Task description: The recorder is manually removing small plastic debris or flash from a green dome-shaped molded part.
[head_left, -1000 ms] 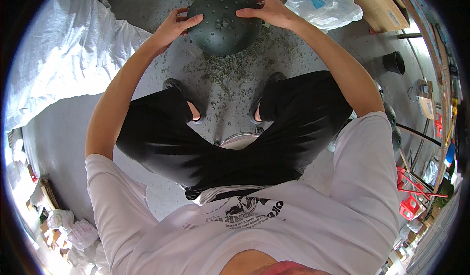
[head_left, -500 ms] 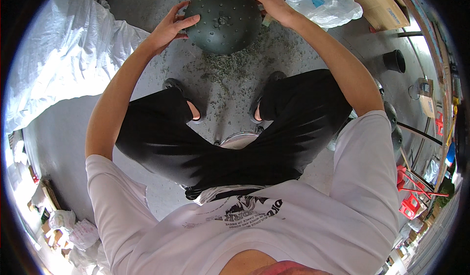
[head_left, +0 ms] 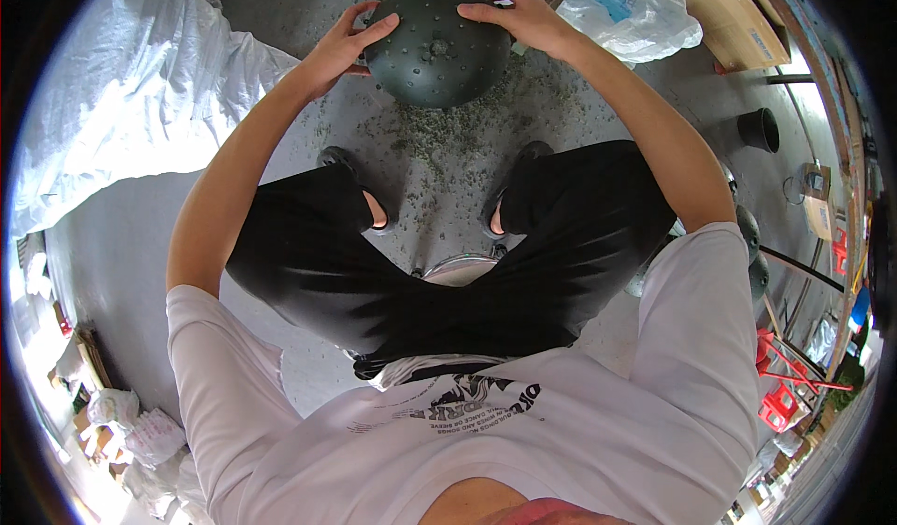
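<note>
A dark green-black ball (head_left: 437, 58) with small raised nubs all over it is between my two hands at the top of the head view. My left hand (head_left: 348, 47) grips its left side, thumb on the surface facing me and fingers round the edge. At the upper right, my right hand (head_left: 519, 19) holds it with the thumb lying across the top. The far fingers of both hands are partly hidden behind the ball. Small dark green crumbs (head_left: 434, 142) lie scattered over the grey floor below it.
A large white sheet (head_left: 140, 95) covers something at the left. To the right are clear plastic wrapping (head_left: 645, 21), a cardboard box (head_left: 733, 16) and a black bucket (head_left: 758, 130). More dark balls (head_left: 750, 231) lie beside my right elbow, near red stools (head_left: 777, 404).
The ball has moved slightly right and turned a little in my hands. My right thumb now reaches further over its surface, and my left hand has shifted right with it.
</note>
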`<action>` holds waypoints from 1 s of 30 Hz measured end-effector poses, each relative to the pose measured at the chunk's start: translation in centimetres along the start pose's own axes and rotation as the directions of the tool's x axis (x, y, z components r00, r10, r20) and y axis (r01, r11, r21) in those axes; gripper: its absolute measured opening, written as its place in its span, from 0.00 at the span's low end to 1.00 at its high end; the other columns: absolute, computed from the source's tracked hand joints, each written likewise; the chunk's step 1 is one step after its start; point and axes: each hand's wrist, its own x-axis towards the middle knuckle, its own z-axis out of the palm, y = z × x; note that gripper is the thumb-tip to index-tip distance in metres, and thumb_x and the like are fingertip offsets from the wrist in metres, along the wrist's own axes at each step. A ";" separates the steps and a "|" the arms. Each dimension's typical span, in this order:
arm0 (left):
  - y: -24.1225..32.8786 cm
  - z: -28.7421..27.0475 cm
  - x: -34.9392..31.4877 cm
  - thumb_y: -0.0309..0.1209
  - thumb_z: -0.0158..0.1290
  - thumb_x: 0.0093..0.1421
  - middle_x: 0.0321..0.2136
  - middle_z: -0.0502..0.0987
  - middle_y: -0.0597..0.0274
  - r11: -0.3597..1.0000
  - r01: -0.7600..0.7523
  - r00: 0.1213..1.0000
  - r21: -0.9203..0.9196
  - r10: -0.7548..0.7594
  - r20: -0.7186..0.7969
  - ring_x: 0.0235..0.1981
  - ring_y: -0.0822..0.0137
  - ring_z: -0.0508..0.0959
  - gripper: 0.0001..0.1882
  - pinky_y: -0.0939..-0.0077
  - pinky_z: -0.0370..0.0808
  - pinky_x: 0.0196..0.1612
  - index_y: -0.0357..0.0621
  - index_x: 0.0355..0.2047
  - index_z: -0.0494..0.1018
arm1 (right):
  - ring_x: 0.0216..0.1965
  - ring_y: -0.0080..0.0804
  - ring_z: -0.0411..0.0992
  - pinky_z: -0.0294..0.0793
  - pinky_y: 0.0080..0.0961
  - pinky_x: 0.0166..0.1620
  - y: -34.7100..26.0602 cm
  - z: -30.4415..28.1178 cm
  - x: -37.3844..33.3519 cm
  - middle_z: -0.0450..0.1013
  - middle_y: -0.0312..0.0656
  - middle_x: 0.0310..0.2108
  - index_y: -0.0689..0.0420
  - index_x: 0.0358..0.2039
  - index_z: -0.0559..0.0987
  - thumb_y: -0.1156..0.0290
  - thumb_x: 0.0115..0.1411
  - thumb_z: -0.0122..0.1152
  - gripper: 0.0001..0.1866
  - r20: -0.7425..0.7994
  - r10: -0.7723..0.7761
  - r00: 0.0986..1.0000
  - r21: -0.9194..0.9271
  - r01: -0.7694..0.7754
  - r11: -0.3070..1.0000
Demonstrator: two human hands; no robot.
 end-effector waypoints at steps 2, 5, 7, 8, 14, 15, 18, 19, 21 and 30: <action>0.1 -0.1 0.1 0.67 0.60 0.54 0.60 0.69 0.47 0.999 0.045 0.999 -0.003 -0.045 -0.011 0.59 0.56 0.72 0.54 0.55 0.75 0.53 0.49 0.71 0.54 | 0.62 0.49 0.68 0.69 0.38 0.63 -0.1 0.2 0.2 0.68 0.56 0.60 0.59 0.67 0.67 0.31 0.53 0.67 0.53 -0.018 0.004 1.000 -0.002 -0.004 1.000; 0.2 -0.2 0.4 0.67 0.60 0.54 0.59 0.69 0.47 0.998 0.057 0.998 -0.040 -0.057 -0.002 0.59 0.54 0.72 0.55 0.53 0.75 0.54 0.48 0.71 0.53 | 0.63 0.49 0.68 0.68 0.38 0.64 0.2 0.0 0.6 0.68 0.59 0.60 0.64 0.67 0.66 0.31 0.53 0.66 0.55 -0.071 0.021 0.997 -0.053 -0.025 0.998; 0.6 -0.1 0.4 0.68 0.59 0.54 0.59 0.69 0.47 0.998 0.032 0.999 -0.054 -0.033 -0.019 0.59 0.53 0.72 0.55 0.53 0.75 0.54 0.48 0.71 0.52 | 0.63 0.50 0.68 0.68 0.38 0.64 0.2 -0.3 0.7 0.67 0.60 0.61 0.67 0.66 0.65 0.30 0.53 0.66 0.57 -0.029 -0.041 0.999 -0.084 0.039 0.996; 0.5 -0.2 0.5 0.68 0.59 0.54 0.59 0.69 0.47 0.998 0.034 0.999 -0.055 -0.035 -0.021 0.59 0.53 0.72 0.55 0.53 0.75 0.54 0.48 0.71 0.52 | 0.63 0.50 0.68 0.68 0.38 0.64 0.2 -0.2 0.8 0.67 0.60 0.61 0.67 0.66 0.65 0.30 0.53 0.66 0.57 -0.027 -0.042 0.999 -0.083 0.040 0.996; 0.4 -0.7 0.5 0.68 0.59 0.55 0.59 0.70 0.48 0.997 0.000 1.000 -0.077 0.001 0.013 0.57 0.54 0.73 0.55 0.53 0.76 0.53 0.50 0.72 0.52 | 0.62 0.51 0.70 0.70 0.39 0.63 -1.4 -1.0 0.9 0.69 0.59 0.60 0.66 0.65 0.69 0.29 0.52 0.65 0.56 -0.075 -0.140 0.987 -0.163 0.126 0.978; 0.1 -1.2 -0.1 0.68 0.59 0.55 0.58 0.70 0.48 0.999 -0.021 1.000 -0.039 0.021 -0.002 0.57 0.54 0.74 0.55 0.54 0.76 0.53 0.50 0.72 0.51 | 0.60 0.51 0.71 0.72 0.41 0.61 -4.1 -1.2 0.7 0.71 0.58 0.59 0.66 0.63 0.69 0.29 0.53 0.65 0.54 0.013 -0.040 0.999 -0.061 0.041 0.997; 0.5 -1.0 0.2 0.68 0.59 0.55 0.58 0.71 0.48 0.998 -0.059 0.998 0.018 0.059 0.000 0.57 0.55 0.74 0.55 0.55 0.77 0.53 0.50 0.72 0.52 | 0.58 0.51 0.72 0.73 0.41 0.59 -5.3 -2.0 0.4 0.72 0.56 0.57 0.67 0.62 0.70 0.31 0.53 0.66 0.53 0.084 0.081 0.993 0.045 -0.085 0.995; 0.6 -1.0 0.3 0.68 0.59 0.55 0.57 0.72 0.49 0.998 -0.059 0.998 0.038 0.060 -0.004 0.57 0.56 0.74 0.55 0.56 0.77 0.53 0.50 0.72 0.53 | 0.58 0.50 0.73 0.73 0.40 0.59 -5.2 -2.1 0.5 0.73 0.55 0.57 0.67 0.62 0.70 0.33 0.53 0.68 0.52 0.076 0.101 0.992 0.068 -0.106 0.992; 0.6 -1.1 0.4 0.69 0.59 0.54 0.57 0.72 0.49 0.997 -0.055 0.998 0.050 0.056 -0.011 0.57 0.56 0.75 0.55 0.57 0.78 0.53 0.50 0.71 0.54 | 0.57 0.50 0.73 0.73 0.40 0.59 -5.4 -2.0 0.4 0.73 0.55 0.57 0.67 0.63 0.70 0.33 0.53 0.68 0.52 0.054 0.128 0.990 0.032 -0.130 0.991; 1.1 -0.7 0.3 0.73 0.57 0.52 0.54 0.75 0.48 0.996 -0.058 0.997 0.066 0.061 -0.042 0.54 0.55 0.78 0.57 0.58 0.81 0.52 0.47 0.70 0.57 | 0.54 0.48 0.76 0.74 0.40 0.57 -5.1 -2.1 0.6 0.76 0.55 0.53 0.66 0.60 0.74 0.31 0.55 0.65 0.50 0.022 0.150 0.988 0.011 -0.150 0.989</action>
